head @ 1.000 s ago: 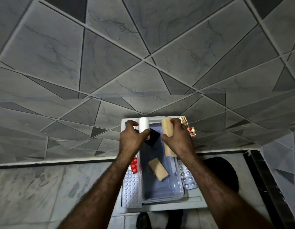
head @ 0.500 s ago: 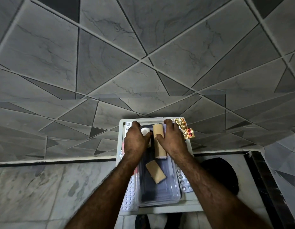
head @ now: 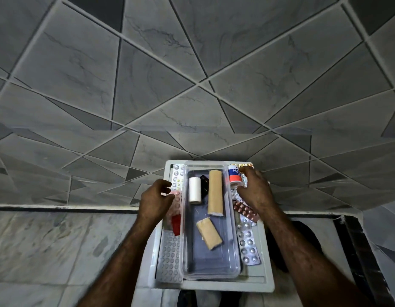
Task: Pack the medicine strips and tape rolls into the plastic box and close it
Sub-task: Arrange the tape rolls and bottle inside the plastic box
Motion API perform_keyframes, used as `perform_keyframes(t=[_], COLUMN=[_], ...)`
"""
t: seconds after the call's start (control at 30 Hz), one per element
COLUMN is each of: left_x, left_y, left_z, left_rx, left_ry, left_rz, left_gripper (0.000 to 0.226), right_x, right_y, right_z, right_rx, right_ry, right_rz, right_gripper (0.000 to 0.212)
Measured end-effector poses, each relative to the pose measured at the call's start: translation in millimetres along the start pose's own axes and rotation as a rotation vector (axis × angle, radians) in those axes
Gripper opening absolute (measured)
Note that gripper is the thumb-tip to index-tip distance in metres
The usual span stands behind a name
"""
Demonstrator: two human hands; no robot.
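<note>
Both forearms are reaching forward. The left hand point(head: 157, 199) is hovering with fingers loosely curled. The right hand point(head: 255, 189) is curling downward.

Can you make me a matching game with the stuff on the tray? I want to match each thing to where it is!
Things:
1. white tape roll
2. adhesive tape roll with red and blue label
3. short tan bandage roll
4. long silver pill strip

Places:
A. on the tray left of the plastic box
B. at the right hand, outside the box
C. in the box, far end, beside the long tan roll
D. in the box, near the middle, lying slanted

Pairs: 1-C, 2-B, 3-D, 4-A
</note>
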State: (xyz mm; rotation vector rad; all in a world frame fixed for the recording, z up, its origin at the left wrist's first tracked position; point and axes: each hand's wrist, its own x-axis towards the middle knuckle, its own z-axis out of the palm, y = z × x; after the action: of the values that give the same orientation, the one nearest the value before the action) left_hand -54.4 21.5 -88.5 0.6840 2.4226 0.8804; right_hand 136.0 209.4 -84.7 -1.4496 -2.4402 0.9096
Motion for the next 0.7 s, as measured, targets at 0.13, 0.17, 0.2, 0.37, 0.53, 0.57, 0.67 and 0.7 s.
perform_keyframes(t=[0.13, 0.17, 0.2, 0.37, 0.53, 0.57, 0.67, 0.7], left_x=[-10, -12, -14, -23, -33, -35, -40, -42], left_y=[-14, -17, -19, -27, -35, -37, -42, -43], left_z=[-1, 0, 1, 7, 15, 18, 26, 29], left_rx=[0.047, 0.054, 0.064, 0.128, 0.362, 0.384, 0.453, 0.476], left_ry=[-0.129, -0.147, -0.158, -0.236, -0.277, -0.284, -0.294, -0.282], left_rz=[-0.014, -0.012, -0.009, 0.021, 0.176, 0.186, 0.178, 0.179], left_gripper=[0.040, 0.042, 0.044, 0.056, 0.069, 0.071, 0.072, 0.069], right_x=[12, 15, 18, 28, 33, 33, 34, 33], right_y=[1, 0, 0, -1, -1, -1, 1, 2], right_z=[1, 1, 0, 2, 4, 4, 3, 3], right_rx=[-0.134, -0.175, -0.207, -0.249, -0.267, -0.265, -0.238, -0.228], right_ry=[-0.176, -0.204, -0.224, -0.302, -0.266, -0.246, -0.191, -0.181], right_rz=[-0.053, -0.075, -0.097, -0.122, -0.127, -0.129, -0.153, -0.150], right_gripper=[0.078, 0.081, 0.084, 0.092, 0.087, 0.085, 0.080, 0.080])
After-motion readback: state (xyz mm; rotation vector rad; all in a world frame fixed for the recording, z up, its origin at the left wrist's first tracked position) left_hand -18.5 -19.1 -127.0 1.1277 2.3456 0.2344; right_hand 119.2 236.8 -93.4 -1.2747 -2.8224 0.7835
